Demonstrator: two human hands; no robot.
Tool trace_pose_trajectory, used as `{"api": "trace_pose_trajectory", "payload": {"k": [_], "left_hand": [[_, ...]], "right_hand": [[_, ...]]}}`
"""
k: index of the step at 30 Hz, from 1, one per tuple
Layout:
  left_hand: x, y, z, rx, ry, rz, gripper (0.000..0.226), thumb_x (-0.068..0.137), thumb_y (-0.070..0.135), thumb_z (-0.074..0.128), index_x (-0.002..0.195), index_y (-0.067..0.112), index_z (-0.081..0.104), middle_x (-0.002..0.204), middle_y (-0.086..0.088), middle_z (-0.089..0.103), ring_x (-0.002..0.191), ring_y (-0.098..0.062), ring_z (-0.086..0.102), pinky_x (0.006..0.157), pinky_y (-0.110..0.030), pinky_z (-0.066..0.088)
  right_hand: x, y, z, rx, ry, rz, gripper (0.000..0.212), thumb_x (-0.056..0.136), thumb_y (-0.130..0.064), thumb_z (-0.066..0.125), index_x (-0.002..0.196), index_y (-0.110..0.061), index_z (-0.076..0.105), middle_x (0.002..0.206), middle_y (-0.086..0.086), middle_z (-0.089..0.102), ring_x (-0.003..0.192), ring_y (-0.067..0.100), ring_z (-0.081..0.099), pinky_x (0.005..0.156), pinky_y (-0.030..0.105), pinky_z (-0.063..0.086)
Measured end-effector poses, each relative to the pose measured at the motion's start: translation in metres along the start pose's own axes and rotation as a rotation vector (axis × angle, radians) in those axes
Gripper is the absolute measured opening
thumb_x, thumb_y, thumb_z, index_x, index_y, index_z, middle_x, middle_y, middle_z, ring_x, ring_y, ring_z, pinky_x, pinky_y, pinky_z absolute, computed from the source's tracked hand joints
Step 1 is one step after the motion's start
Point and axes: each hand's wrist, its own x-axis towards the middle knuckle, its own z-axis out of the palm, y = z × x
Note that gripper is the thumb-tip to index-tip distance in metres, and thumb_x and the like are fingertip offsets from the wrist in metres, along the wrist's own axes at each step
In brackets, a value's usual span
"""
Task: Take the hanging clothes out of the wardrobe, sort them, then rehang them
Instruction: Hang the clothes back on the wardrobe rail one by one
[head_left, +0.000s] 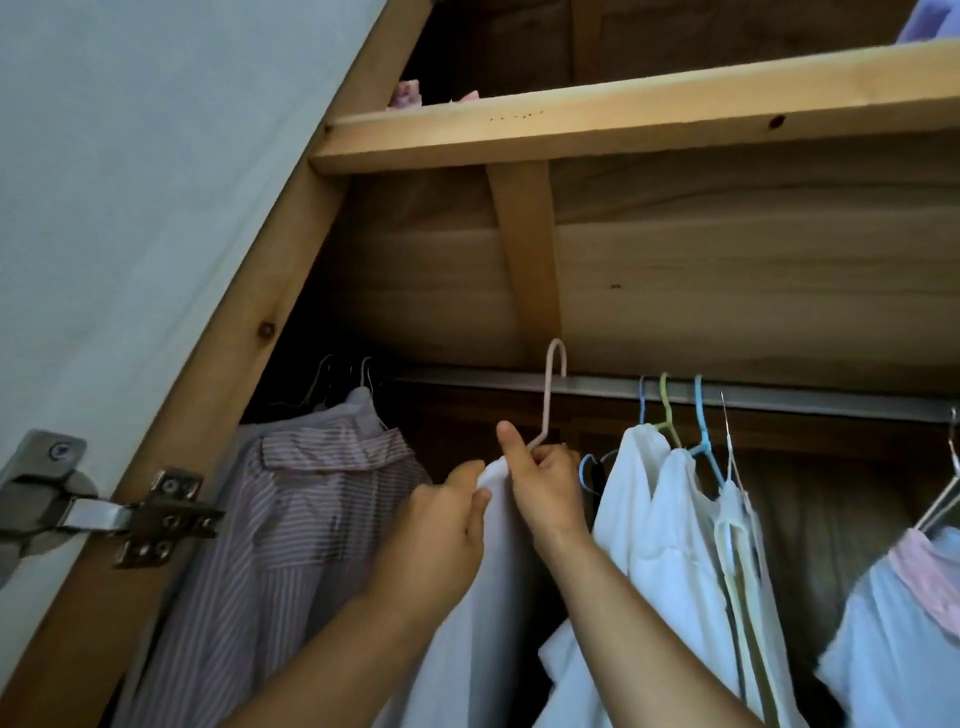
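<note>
A white garment hangs from a pale pink hanger whose hook sits at the metal rail. My right hand grips the hanger just below its neck, thumb raised. My left hand pinches the garment's shoulder beside it. A striped pink shirt hangs to the left. Several white and cream garments hang to the right on blue and green hangers. A light blue garment with a pink collar hangs at the far right.
The wooden shelf runs overhead with folded cloth on it. The open wardrobe door stands at the left with a metal hinge. A wooden brace runs under the shelf.
</note>
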Motion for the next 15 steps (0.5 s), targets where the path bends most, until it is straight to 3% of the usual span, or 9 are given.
{"api": "trace_pose_trajectory", "payload": {"k": [4,8,11,15], "left_hand": [[0.013,0.012,0.02,-0.044,0.066,0.041,0.033,0.1,0.032,0.033,0.125,0.022,0.052,0.095,-0.005,0.067,0.084,-0.022,0.062,0.073,-0.037,0.049],[0.022,0.026,0.033,-0.126,0.127,0.061,0.03,0.098,0.032,0.035,0.116,0.021,0.056,0.09,-0.007,0.068,0.082,-0.027,0.063,0.071,-0.041,0.051],[0.028,0.036,0.043,-0.133,0.126,0.066,0.028,0.098,0.029,0.037,0.115,0.018,0.057,0.092,-0.009,0.068,0.085,-0.03,0.064,0.072,-0.041,0.051],[0.031,0.04,0.058,-0.09,0.065,0.029,0.027,0.099,0.028,0.035,0.113,0.018,0.056,0.092,-0.007,0.067,0.084,-0.025,0.064,0.073,-0.04,0.051]], "right_hand": [[0.01,0.012,-0.016,-0.043,0.034,-0.047,0.061,0.085,-0.062,0.049,0.102,-0.006,0.062,0.102,0.009,0.057,0.101,0.021,0.057,0.085,0.028,0.039],[0.015,0.01,-0.039,-0.04,0.049,-0.081,0.053,0.09,-0.054,0.047,0.114,-0.008,0.058,0.099,-0.006,0.044,0.102,0.011,0.045,0.091,0.023,0.031],[0.02,0.014,-0.049,-0.114,0.03,-0.114,0.058,0.09,-0.057,0.042,0.119,-0.009,0.059,0.116,0.003,0.049,0.116,0.018,0.047,0.105,0.034,0.034],[0.015,0.025,-0.057,-0.148,-0.03,-0.146,0.054,0.089,-0.059,0.042,0.119,-0.017,0.058,0.123,0.002,0.054,0.118,0.019,0.05,0.102,0.036,0.039]]}}
